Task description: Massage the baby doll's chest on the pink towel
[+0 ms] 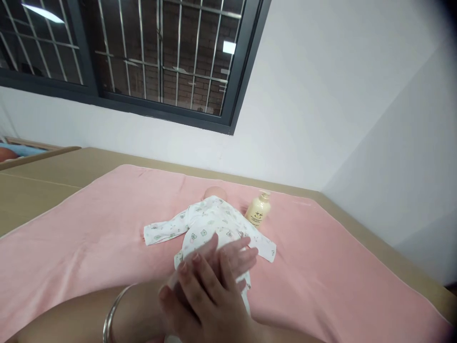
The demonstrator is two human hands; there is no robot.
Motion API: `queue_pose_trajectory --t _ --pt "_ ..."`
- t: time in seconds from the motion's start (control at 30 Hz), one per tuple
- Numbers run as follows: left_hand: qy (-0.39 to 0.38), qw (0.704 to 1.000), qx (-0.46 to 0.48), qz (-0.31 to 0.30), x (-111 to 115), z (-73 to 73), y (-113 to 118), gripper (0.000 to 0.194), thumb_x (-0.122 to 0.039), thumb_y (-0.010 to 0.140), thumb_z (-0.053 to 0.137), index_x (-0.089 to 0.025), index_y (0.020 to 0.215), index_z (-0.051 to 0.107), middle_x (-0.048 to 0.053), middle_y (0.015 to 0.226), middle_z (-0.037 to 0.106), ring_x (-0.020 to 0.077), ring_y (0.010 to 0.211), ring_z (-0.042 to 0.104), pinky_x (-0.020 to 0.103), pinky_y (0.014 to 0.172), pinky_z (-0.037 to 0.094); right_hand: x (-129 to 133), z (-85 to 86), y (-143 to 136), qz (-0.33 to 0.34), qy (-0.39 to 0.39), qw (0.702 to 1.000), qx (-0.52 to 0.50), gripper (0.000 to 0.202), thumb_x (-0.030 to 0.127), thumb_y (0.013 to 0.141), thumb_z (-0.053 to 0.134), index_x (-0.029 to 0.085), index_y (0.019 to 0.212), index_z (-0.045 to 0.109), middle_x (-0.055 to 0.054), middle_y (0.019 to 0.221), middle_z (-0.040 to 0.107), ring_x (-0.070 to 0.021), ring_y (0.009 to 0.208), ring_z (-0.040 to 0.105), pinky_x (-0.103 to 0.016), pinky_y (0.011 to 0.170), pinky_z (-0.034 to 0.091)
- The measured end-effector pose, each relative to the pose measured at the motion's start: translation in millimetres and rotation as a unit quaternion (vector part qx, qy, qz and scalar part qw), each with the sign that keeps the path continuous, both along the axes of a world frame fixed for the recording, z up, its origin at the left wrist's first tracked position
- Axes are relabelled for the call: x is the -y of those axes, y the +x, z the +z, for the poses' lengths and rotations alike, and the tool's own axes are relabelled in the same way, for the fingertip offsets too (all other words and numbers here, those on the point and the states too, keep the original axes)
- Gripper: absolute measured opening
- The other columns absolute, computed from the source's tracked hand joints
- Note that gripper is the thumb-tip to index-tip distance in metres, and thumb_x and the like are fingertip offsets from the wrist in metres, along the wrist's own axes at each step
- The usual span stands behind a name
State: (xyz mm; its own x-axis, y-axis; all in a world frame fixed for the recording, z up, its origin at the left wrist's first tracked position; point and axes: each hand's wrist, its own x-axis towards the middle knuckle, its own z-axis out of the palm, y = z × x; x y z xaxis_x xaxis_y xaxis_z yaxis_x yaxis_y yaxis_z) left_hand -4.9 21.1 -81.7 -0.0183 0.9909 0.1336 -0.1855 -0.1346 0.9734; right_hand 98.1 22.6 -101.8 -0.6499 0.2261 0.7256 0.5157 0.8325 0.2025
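Note:
My left hand (237,257) reaches in from the left, a silver bangle on its wrist, with its fingers stretched out and slightly blurred. Across it lies my right hand (214,302), its extended fingers touching the left hand and hiding part of it. No object shows in either hand. Just beyond them, a small baby-shaped figure (214,192) lies in a white printed garment (210,221), its sleeves spread to both sides. Only a rounded part of its head shows, and I cannot tell whether it is a doll. A pale yellow pump bottle (259,209) is beside its right-hand sleeve.
A pink blanket (107,228) covers much of the wooden surface (39,190). White walls (303,95) meet in a corner behind and to the right. Above is a dark-framed window (160,57) with metal bars.

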Motion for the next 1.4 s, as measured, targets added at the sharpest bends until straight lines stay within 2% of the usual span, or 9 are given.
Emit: queue_pose_trajectory --t 0.13,0.27,0.4,0.53,0.77,1.0,1.13,1.27,1.4 --pt "-0.042 0.999 -0.010 -0.029 31.5 -21.5 7.2 0.059 -0.062 0.092 0.047 -0.039 0.146 0.044 0.001 0.136 0.063 0.0349 0.149 0.028 0.066 0.119 0.030 2.5 18.1 11.2 -0.005 -0.008 1.000 0.015 0.072 0.031 0.093 0.053 0.039 0.157 0.020 0.006 0.145 0.051 -0.0221 0.146 0.032 -0.049 0.127 0.007" --pt "-0.033 0.997 0.006 -0.072 13.7 21.1 -13.4 0.058 -0.063 0.097 0.031 -0.036 0.145 0.048 0.002 0.136 0.062 0.0287 0.147 0.034 0.055 0.119 0.035 -21.5 56.6 35.0 -0.019 -0.168 0.985 -0.017 0.088 0.051 0.095 0.048 0.028 0.159 -0.008 -0.006 0.163 0.020 -0.0398 0.150 0.013 -0.069 0.118 -0.009" --pt "0.019 0.989 0.073 -0.131 -31.5 48.1 -27.2 0.067 -0.063 0.099 0.017 -0.027 0.145 0.049 0.008 0.143 0.057 0.0299 0.145 0.038 0.056 0.116 0.036 -58.1 62.6 42.4 -0.116 -0.265 0.952 -0.102 0.071 0.038 0.102 0.038 0.025 0.160 -0.001 -0.008 0.166 0.011 -0.0338 0.152 0.006 -0.067 0.120 0.009" --pt "0.076 0.997 0.015 -0.028 -89.1 11.1 -22.0 0.049 -0.048 0.099 0.039 -0.029 0.144 0.047 0.001 0.158 0.039 0.0223 0.150 0.028 0.042 0.123 0.025 -81.3 35.9 29.3 -0.103 -0.368 0.923 -0.039 0.068 0.030 0.099 0.040 0.017 0.159 0.012 -0.012 0.163 0.023 -0.0266 0.151 0.019 -0.053 0.121 0.026" --pt "0.036 0.980 -0.184 0.067 -149.1 -61.2 -19.0 0.039 -0.040 0.093 0.049 -0.020 0.124 0.061 0.012 0.149 0.051 0.0261 0.148 0.032 0.047 0.124 0.018 -134.2 -3.1 37.9 -0.116 -0.384 0.916 0.021 0.055 0.037 0.101 0.039 0.014 0.151 0.040 -0.014 0.157 0.035 -0.0267 0.149 0.025 -0.053 0.122 0.019" --pt "0.093 0.962 -0.239 0.096 -147.9 -78.2 -14.5 0.041 -0.041 0.096 0.044 -0.020 0.126 0.060 0.012 0.149 0.049 0.0252 0.148 0.030 0.048 0.124 0.017 -128.6 -5.2 36.5 -0.237 -0.412 0.880 0.008 0.067 0.042 0.100 0.039 -0.002 0.150 0.034 -0.026 0.157 0.028 -0.0355 0.149 0.022 -0.054 0.120 0.024" --pt "0.112 0.953 -0.255 0.116 -149.7 -84.9 -14.1 0.039 -0.039 0.097 0.043 -0.021 0.127 0.060 0.011 0.147 0.052 0.0249 0.146 0.034 0.048 0.124 0.020 -114.1 -2.4 29.3 -0.164 -0.374 0.911 0.051 0.057 0.034 0.100 0.039 0.007 0.149 0.041 -0.017 0.158 0.034 -0.0313 0.151 0.016 -0.052 0.122 0.020" --pt "0.132 0.935 -0.308 0.119 -145.8 -86.5 -13.8 0.043 -0.037 0.098 0.041 -0.018 0.132 0.057 0.014 0.148 0.050 0.0270 0.146 0.034 0.050 0.123 0.024 -140.0 -6.9 43.5 -0.125 -0.411 0.903 0.018 0.057 0.042 0.103 0.033 0.011 0.150 0.041 -0.015 0.159 0.031 -0.0295 0.151 0.020 -0.054 0.122 0.018" --pt "0.150 0.905 -0.378 0.122 -135.4 -83.8 -9.0 0.047 -0.036 0.100 0.034 -0.016 0.137 0.054 0.014 0.152 0.046 0.0283 0.147 0.033 0.052 0.121 0.026 -165.7 -18.7 54.2 -0.181 -0.418 0.888 -0.063 0.061 0.046 0.103 0.029 0.007 0.149 0.040 -0.019 0.158 0.032 -0.0282 0.149 0.025 -0.049 0.122 0.021"
